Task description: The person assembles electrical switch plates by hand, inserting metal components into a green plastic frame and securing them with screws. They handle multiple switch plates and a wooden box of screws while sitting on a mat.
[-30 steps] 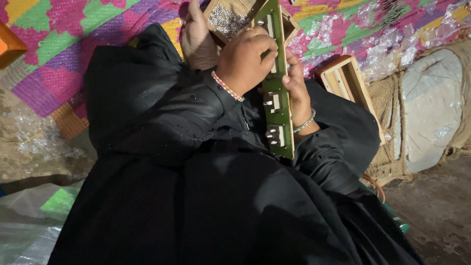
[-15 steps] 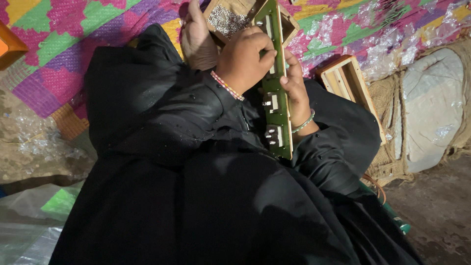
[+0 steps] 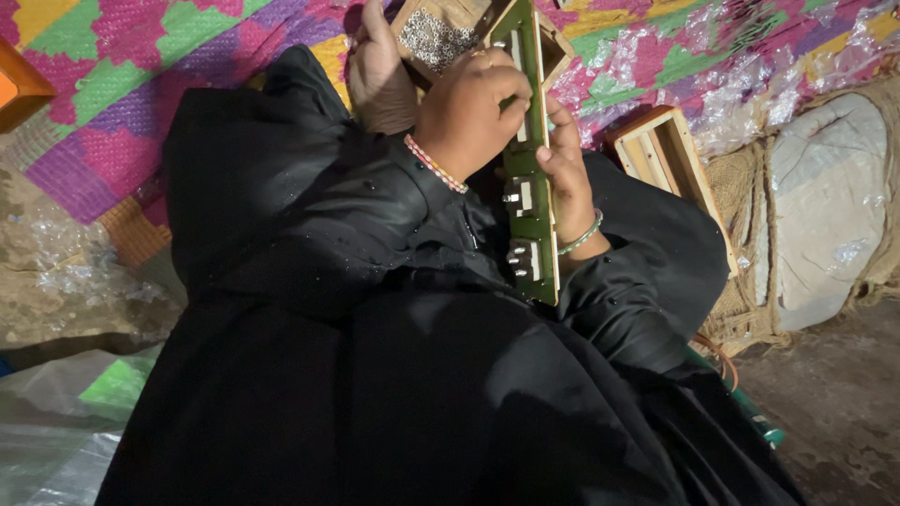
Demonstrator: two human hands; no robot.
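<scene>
A long green board [image 3: 531, 215] with pale switch blocks along it stands tilted over my lap, which is covered in black cloth. My left hand [image 3: 467, 114], with a beaded bracelet at the wrist, is closed over the board's upper part from the left. My right hand [image 3: 565, 173], wearing a green bangle, grips the board's right edge near its middle. Whether the left fingers also hold something small is hidden. Just beyond the board's top sits a small wooden box [image 3: 436, 37] of tiny metal pieces.
A bare foot [image 3: 378, 70] rests beside the wooden box on a bright woven mat [image 3: 141, 84]. An open wooden frame box [image 3: 661, 155] lies to the right, next to a burlap sack [image 3: 825, 206]. Clear plastic sheets [image 3: 56, 412] lie at the lower left, and an orange object [image 3: 17, 86] at the far left.
</scene>
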